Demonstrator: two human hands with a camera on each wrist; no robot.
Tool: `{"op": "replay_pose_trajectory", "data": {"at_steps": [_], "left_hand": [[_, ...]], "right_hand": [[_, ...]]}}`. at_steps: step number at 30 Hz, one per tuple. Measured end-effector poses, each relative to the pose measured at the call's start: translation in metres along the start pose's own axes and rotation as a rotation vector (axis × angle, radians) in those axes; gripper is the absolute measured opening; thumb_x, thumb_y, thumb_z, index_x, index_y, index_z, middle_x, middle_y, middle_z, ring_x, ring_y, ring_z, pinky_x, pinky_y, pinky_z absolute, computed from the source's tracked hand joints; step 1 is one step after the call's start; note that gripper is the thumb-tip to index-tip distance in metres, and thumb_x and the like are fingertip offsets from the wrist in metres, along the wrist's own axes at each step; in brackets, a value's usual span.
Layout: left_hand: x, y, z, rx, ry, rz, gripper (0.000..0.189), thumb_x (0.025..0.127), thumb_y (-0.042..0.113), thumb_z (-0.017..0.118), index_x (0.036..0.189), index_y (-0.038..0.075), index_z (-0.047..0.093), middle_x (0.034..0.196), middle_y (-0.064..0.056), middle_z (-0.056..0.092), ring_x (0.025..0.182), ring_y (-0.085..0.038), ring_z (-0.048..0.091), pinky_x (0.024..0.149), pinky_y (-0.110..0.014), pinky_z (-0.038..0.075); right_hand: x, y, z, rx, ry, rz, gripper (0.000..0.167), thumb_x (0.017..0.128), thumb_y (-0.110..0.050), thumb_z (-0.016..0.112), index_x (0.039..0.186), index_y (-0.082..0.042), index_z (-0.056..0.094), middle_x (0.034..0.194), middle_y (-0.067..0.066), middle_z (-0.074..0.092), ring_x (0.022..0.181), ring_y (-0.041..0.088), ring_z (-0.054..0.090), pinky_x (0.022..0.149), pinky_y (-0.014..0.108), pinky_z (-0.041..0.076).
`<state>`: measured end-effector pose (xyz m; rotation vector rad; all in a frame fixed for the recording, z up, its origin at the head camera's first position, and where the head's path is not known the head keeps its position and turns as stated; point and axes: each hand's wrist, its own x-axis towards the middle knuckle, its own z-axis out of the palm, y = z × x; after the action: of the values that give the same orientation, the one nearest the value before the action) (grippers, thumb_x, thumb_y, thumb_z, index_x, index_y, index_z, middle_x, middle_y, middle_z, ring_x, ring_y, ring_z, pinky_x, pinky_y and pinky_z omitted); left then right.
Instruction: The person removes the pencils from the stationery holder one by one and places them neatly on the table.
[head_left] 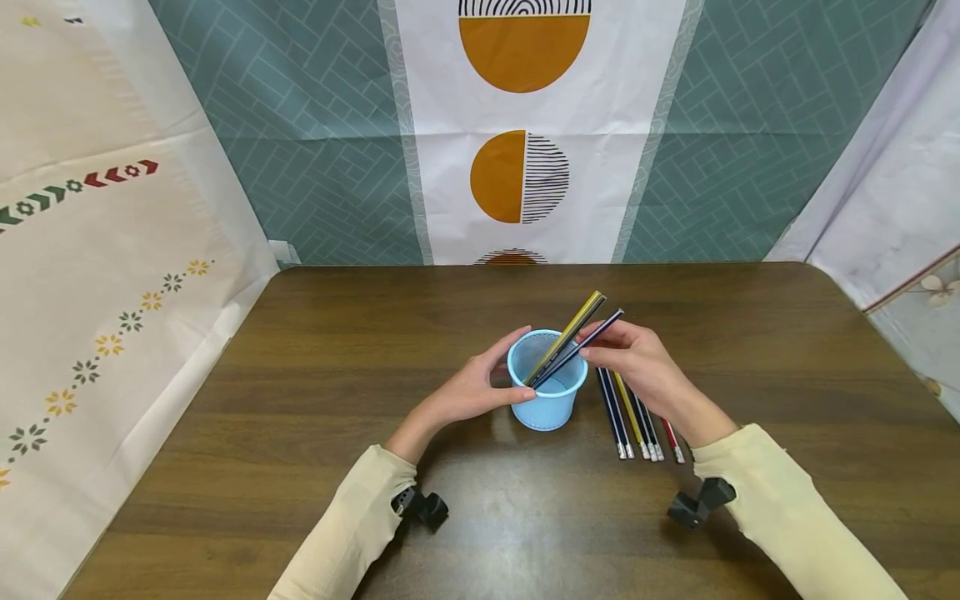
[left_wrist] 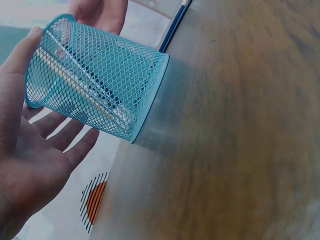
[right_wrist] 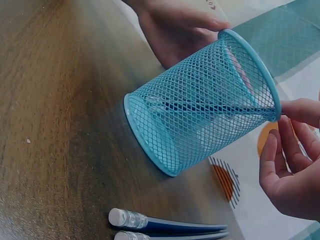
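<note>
A light blue mesh pencil cup [head_left: 546, 410] stands upright on the table with a few pencils leaning in it, one of them yellow and black [head_left: 576, 323]. My left hand [head_left: 472, 387] holds the cup from the left, its thumb on the near rim and fingers round the far side. At the right of the rim, my right hand [head_left: 637, 358] pinches a dark blue pencil [head_left: 606, 325] between thumb and forefinger; the pencil's lower end is inside the cup. Through the mesh [right_wrist: 200, 105] in the right wrist view, a dark pencil slants down to the base.
Several pencils [head_left: 611, 412] lie side by side right of the cup, partly under my right hand, their white eraser ends toward me. A red pencil [head_left: 670, 435] lies rightmost. The brown wooden table [head_left: 315, 400] ends at a patterned cloth backdrop [head_left: 337, 167].
</note>
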<state>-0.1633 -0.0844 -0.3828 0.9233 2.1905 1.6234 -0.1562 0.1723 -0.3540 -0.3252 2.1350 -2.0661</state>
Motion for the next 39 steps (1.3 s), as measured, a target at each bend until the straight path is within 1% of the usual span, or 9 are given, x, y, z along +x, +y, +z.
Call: {"op": "replay_pose_trajectory", "data": {"at_steps": [6, 11, 13, 22, 26, 29, 33, 35, 39], "left_hand": [[-0.001, -0.001, 0.000, 0.015, 0.003, 0.000, 0.082, 0.087, 0.016, 0.072, 0.154, 0.013, 0.024, 0.140, -0.015, 0.046, 0.122, -0.025, 0.052, 0.099, -0.035, 0.044], [-0.001, 0.000, -0.001, 0.014, -0.002, 0.003, 0.082, 0.088, 0.011, 0.071, 0.154, 0.010, 0.023, 0.142, -0.017, 0.045, 0.122, -0.029, 0.052, 0.099, -0.038, 0.044], [-0.001, 0.001, -0.001, 0.014, -0.001, 0.003, 0.082, 0.087, 0.008, 0.071, 0.154, 0.010, 0.023, 0.142, -0.017, 0.044, 0.122, -0.030, 0.052, 0.099, -0.039, 0.044], [-0.001, -0.001, -0.001, 0.023, 0.001, 0.013, 0.083, 0.087, 0.015, 0.073, 0.154, 0.012, 0.024, 0.141, -0.015, 0.045, 0.121, -0.025, 0.053, 0.099, -0.036, 0.044], [-0.001, -0.001, -0.001, 0.018, 0.003, 0.013, 0.083, 0.087, 0.015, 0.072, 0.154, 0.012, 0.024, 0.140, -0.015, 0.046, 0.120, -0.026, 0.053, 0.098, -0.035, 0.045], [-0.002, -0.002, -0.001, 0.015, 0.002, 0.016, 0.083, 0.087, 0.016, 0.073, 0.154, 0.012, 0.024, 0.139, -0.016, 0.047, 0.119, -0.026, 0.053, 0.098, -0.035, 0.045], [-0.001, -0.003, -0.001, 0.019, -0.007, 0.021, 0.084, 0.087, 0.022, 0.073, 0.154, 0.013, 0.023, 0.138, -0.015, 0.047, 0.118, -0.025, 0.054, 0.097, -0.034, 0.046], [-0.001, -0.003, -0.001, 0.021, -0.007, 0.022, 0.084, 0.087, 0.025, 0.073, 0.154, 0.013, 0.023, 0.139, -0.015, 0.046, 0.118, -0.025, 0.054, 0.097, -0.035, 0.046], [-0.001, -0.003, -0.001, 0.018, -0.001, 0.012, 0.084, 0.087, 0.026, 0.074, 0.154, 0.016, 0.024, 0.140, -0.013, 0.045, 0.119, -0.025, 0.054, 0.098, -0.036, 0.045]], "right_hand": [[0.002, 0.002, 0.001, -0.045, 0.005, 0.013, 0.028, 0.088, -0.002, 0.068, 0.112, 0.008, 0.060, 0.098, -0.003, 0.067, 0.096, 0.016, 0.059, 0.083, 0.026, 0.049], [0.003, 0.003, 0.001, -0.105, 0.011, -0.002, 0.033, 0.088, -0.005, 0.069, 0.115, 0.012, 0.059, 0.098, -0.002, 0.067, 0.094, 0.016, 0.059, 0.082, 0.027, 0.049], [0.004, 0.002, 0.001, -0.141, 0.016, -0.011, 0.033, 0.089, -0.007, 0.069, 0.114, 0.011, 0.060, 0.098, -0.001, 0.068, 0.095, 0.016, 0.059, 0.082, 0.027, 0.049], [0.001, 0.000, -0.001, -0.283, 0.053, -0.055, 0.029, 0.088, -0.012, 0.073, 0.109, 0.007, 0.067, 0.100, 0.008, 0.070, 0.096, 0.020, 0.055, 0.079, 0.030, 0.046], [0.001, -0.002, 0.001, -0.327, 0.078, -0.076, 0.027, 0.087, -0.013, 0.073, 0.107, 0.006, 0.070, 0.100, 0.010, 0.071, 0.096, 0.018, 0.057, 0.080, 0.029, 0.046], [0.001, -0.002, 0.002, -0.335, 0.087, -0.094, 0.025, 0.088, -0.012, 0.072, 0.105, 0.006, 0.071, 0.099, 0.011, 0.072, 0.095, 0.013, 0.060, 0.081, 0.025, 0.047], [-0.002, -0.004, 0.003, -0.313, 0.108, -0.131, 0.022, 0.089, -0.008, 0.071, 0.103, 0.008, 0.071, 0.099, 0.013, 0.071, 0.088, 0.009, 0.063, 0.076, 0.023, 0.052], [-0.003, -0.005, 0.003, -0.278, 0.119, -0.153, 0.021, 0.089, -0.005, 0.069, 0.103, 0.011, 0.070, 0.099, 0.013, 0.071, 0.085, 0.008, 0.064, 0.075, 0.024, 0.054], [-0.005, -0.008, 0.001, -0.170, 0.132, -0.198, 0.021, 0.090, 0.003, 0.065, 0.105, 0.018, 0.065, 0.097, 0.005, 0.072, 0.084, 0.007, 0.066, 0.075, 0.025, 0.055]]}}
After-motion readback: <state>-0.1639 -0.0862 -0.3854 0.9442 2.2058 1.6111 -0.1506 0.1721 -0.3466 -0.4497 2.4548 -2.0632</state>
